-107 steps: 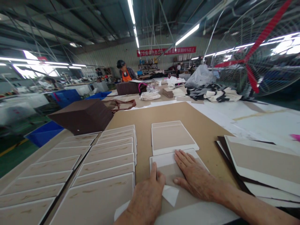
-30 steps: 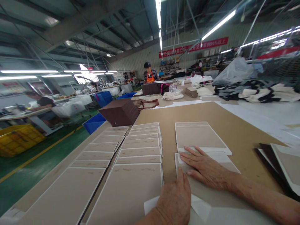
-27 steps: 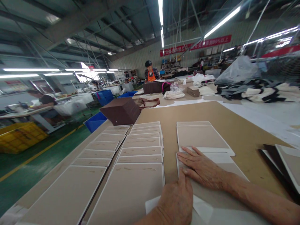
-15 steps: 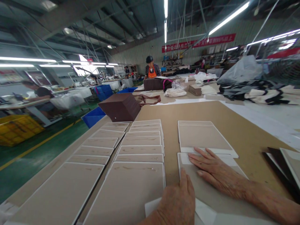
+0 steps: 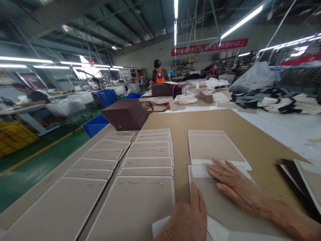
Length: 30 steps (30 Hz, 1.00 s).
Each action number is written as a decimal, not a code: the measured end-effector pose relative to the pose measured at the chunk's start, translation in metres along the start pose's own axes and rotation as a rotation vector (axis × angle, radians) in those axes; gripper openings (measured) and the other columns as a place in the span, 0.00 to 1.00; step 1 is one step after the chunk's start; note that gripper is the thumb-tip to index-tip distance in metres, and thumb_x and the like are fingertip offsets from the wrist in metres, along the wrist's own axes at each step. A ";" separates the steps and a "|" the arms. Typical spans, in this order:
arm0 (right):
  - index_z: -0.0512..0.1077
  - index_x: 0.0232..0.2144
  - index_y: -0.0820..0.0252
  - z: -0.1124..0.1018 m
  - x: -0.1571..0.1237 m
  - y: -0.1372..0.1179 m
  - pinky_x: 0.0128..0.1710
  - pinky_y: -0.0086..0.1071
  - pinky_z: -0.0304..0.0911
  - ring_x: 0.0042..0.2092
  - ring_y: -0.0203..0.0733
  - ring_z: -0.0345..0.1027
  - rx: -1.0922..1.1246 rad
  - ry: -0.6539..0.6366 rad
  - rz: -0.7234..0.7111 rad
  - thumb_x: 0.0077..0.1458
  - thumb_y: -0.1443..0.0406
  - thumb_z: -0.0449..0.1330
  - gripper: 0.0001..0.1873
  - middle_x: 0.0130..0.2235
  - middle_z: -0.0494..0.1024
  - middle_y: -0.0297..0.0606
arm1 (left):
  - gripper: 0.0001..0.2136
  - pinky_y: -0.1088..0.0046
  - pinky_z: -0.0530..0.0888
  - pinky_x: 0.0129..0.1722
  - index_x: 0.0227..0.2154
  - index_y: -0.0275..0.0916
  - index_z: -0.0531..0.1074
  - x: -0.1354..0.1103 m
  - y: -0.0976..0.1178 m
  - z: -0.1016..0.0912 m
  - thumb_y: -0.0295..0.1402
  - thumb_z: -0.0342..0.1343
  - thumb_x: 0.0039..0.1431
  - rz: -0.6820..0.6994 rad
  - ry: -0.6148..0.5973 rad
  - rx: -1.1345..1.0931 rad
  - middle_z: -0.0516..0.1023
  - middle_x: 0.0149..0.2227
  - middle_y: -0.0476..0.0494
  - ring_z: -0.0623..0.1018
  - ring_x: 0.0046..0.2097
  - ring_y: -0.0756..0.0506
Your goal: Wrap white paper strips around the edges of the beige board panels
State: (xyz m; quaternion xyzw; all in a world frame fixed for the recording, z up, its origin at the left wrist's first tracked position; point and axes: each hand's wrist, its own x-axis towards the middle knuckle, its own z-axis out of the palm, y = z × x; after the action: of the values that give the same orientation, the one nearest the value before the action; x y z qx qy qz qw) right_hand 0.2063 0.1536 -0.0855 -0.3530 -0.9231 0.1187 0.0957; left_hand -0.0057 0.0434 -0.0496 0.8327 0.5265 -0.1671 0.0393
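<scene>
A beige panel with a white border lies on the brown board in front of me. My right hand rests flat on its upper part, fingers spread, beside a white strip along the far edge. At the panel's left edge is my left hand, with its index finger stretched along the edge and the thumb out of sight. White paper-like material shows on both sides of the left hand. Just beyond, another beige panel lies flat.
Two rows of overlapping beige panels run along the left, with a dark brown stack behind them. Dark and beige sheets lie at the right. Farther back, a person in an orange apron stands at the table.
My right hand has slid a little to the right across the panel. My left hand stays at the panel's edge. The view has shifted slightly.
</scene>
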 end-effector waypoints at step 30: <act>0.62 0.62 0.75 -0.004 -0.036 -0.026 0.65 0.52 0.51 0.65 0.55 0.54 -0.102 0.217 0.480 0.66 0.51 0.44 0.35 0.64 0.60 0.55 | 0.32 0.70 0.82 0.32 0.61 0.35 0.64 0.006 -0.004 0.031 0.12 0.42 0.52 -0.098 0.231 0.105 0.58 0.65 0.30 0.83 0.33 0.43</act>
State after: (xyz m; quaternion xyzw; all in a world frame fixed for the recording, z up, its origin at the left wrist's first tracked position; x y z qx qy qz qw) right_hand 0.2173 0.1118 -0.0777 -0.5768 -0.8021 0.0525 0.1452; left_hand -0.0142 0.0423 -0.0804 0.8205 0.5582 -0.0992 -0.0736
